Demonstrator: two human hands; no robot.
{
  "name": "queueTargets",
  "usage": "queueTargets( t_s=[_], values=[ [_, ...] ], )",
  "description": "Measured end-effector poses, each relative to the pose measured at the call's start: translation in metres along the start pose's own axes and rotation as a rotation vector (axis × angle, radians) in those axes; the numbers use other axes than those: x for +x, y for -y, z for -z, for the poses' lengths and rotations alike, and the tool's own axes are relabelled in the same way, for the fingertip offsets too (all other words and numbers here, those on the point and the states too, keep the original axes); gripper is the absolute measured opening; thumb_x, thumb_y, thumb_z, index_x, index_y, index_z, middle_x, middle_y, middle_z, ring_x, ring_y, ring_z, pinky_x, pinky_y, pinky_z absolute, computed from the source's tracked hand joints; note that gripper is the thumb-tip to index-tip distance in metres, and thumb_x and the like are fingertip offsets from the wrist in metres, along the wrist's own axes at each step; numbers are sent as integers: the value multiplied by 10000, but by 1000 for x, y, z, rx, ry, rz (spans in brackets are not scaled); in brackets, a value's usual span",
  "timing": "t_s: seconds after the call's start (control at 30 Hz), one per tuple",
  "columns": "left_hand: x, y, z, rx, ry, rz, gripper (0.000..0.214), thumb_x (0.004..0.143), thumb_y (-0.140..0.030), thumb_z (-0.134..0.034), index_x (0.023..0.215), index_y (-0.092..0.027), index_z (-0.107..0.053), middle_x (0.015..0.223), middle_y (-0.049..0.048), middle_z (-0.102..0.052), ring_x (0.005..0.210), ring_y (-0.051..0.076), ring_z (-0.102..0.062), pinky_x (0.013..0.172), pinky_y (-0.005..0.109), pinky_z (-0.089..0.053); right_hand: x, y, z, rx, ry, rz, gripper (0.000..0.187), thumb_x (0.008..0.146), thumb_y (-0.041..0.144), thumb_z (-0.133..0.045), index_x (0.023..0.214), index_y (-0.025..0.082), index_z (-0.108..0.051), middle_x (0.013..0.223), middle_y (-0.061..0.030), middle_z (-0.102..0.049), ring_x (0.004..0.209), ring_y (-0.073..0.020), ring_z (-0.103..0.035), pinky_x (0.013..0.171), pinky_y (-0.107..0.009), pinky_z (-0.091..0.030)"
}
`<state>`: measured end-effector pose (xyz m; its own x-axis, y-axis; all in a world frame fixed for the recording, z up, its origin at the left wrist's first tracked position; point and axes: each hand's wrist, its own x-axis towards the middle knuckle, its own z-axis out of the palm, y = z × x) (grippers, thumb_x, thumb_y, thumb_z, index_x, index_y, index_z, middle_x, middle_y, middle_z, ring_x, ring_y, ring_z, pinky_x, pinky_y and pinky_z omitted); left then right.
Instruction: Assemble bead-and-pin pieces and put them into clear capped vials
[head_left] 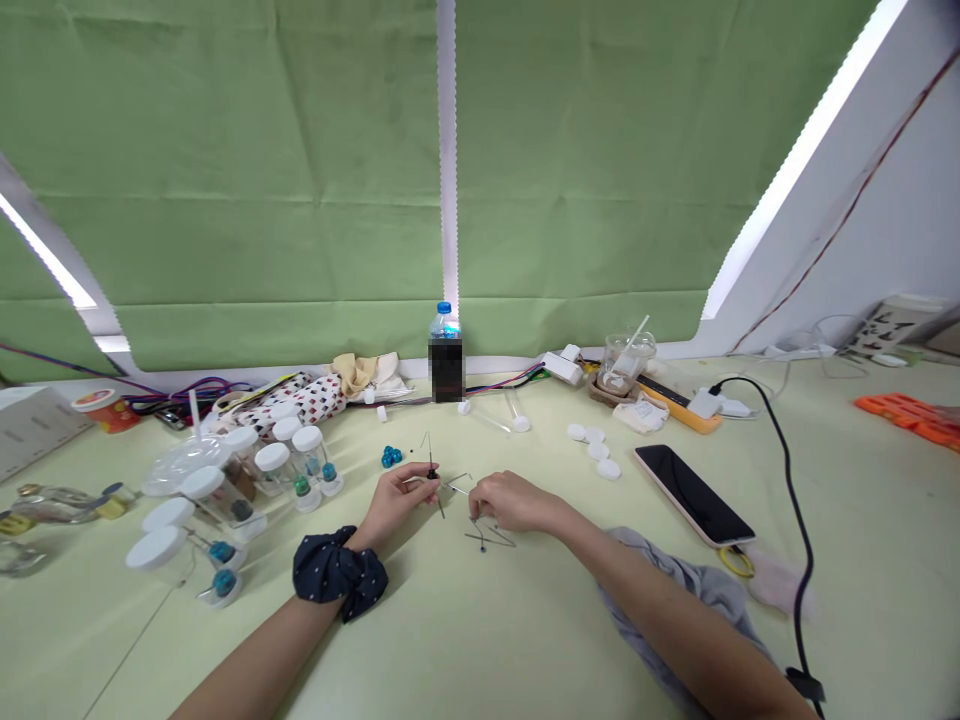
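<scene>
Two bare forearms reach in from the bottom of the view to a pale green tabletop [450, 640]. The left hand [397, 497], with a dark polka-dot scrunchie [337, 572] at its wrist, is closed in a pinch on a thin wire [430, 462] that stands nearly upright and carries a small dark bead [433, 474]. The right hand [514, 502] curves down over a bent wire frame [484, 532] at about 12 o'clock from it; whether it grips the frame or only touches it is hidden.

A small heap of blue beads [390, 457] lies loose at 11 o'clock. At 10 o'clock, white-lidded jars [274, 460] stand clustered, and white bases holding blue or green beads [223, 585] sit beside them. More white caps [596, 448] lie unused at 1 o'clock, with a black-screened phone [694, 495] at 2 o'clock.
</scene>
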<state>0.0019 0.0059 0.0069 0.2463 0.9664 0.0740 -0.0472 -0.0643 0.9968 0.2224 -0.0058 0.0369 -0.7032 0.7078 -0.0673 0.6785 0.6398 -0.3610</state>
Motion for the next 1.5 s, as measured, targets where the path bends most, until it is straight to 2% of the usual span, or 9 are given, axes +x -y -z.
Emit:
queueTargets(
  t_s=[0.13, 0.33, 0.43, 0.6, 0.8, 0.97, 1.3, 1.5],
  values=[
    [-2, -2, 0, -21, 24, 11, 432, 683, -304, -709, 1054, -103, -618, 807, 86, -689, 686, 182, -650, 715, 353, -523, 1, -1, 2, 16, -57, -19, 288, 712, -14, -502, 847, 190, -655, 859, -23, -672, 793, -150, -596, 639, -208, -352],
    [-3, -4, -1, -94, 93, 30, 444, 726, -321, -672, 1109, -108, -594, 975, 131, -685, 859, 247, -666, 858, 436, -486, 4, 0, 4, 156, -293, -50, 267, 804, 29, -455, 886, 196, -645, 867, -29, -636, 788, -139, -572, 683, -220, -377],
    [-2, -3, 0, -97, 112, 37, 430, 728, -308, -674, 1102, -111, -597, 1058, 149, -662, 869, 250, -664, 857, 438, -485, 5, 3, 3, 214, -396, -51, 264, 823, 36, -444, 909, 193, -638, 856, -30, -624, 782, -135, -563, 696, -227, -385],
    [-1, 1, 1, -112, 159, 48, 390, 731, -298, -678, 1069, -118, -606, 1026, 141, -677, 819, 238, -678, 800, 408, -511, 8, 10, -3, 299, -526, -12, 258, 842, 54, -431, 953, 190, -619, 898, -39, -616, 809, -137, -564, 725, -237, -405],
    [-3, -2, -1, -146, 281, 74, 408, 721, -318, -690, 1062, -108, -617, 1063, 169, -663, 798, 246, -685, 773, 413, -522, 10, 17, -12, 359, -560, 54, 246, 849, 56, -421, 945, 181, -609, 902, -42, -608, 811, -132, -575, 735, -235, -425],
    [-3, -4, -2, -137, 295, 74, 402, 712, -324, -695, 1045, -109, -626, 1034, 159, -673, 796, 240, -684, 765, 394, -525, 10, 21, -14, 382, -581, 68, 246, 858, 53, -404, 939, 178, -600, 901, -45, -600, 806, -128, -576, 740, -237, -432],
    [-4, -4, -1, -86, 274, 29, 298, 675, -283, -725, 911, -133, -621, 747, 35, -656, 637, 163, -647, 650, 306, -502, 11, 20, -14, 355, -591, 50, 268, 838, 46, -412, 952, 188, -608, 880, -37, -596, 775, -129, -561, 715, -238, -426],
    [-3, -2, -1, -51, 292, -43, 262, 687, -271, -709, 902, -132, -653, 879, 48, -615, 573, 109, -590, 589, 270, -475, 9, 24, -14, 391, -592, 73, 273, 849, 56, -405, 961, 198, -610, 896, -38, -599, 800, -130, -567, 729, -241, -432]
  ],
)
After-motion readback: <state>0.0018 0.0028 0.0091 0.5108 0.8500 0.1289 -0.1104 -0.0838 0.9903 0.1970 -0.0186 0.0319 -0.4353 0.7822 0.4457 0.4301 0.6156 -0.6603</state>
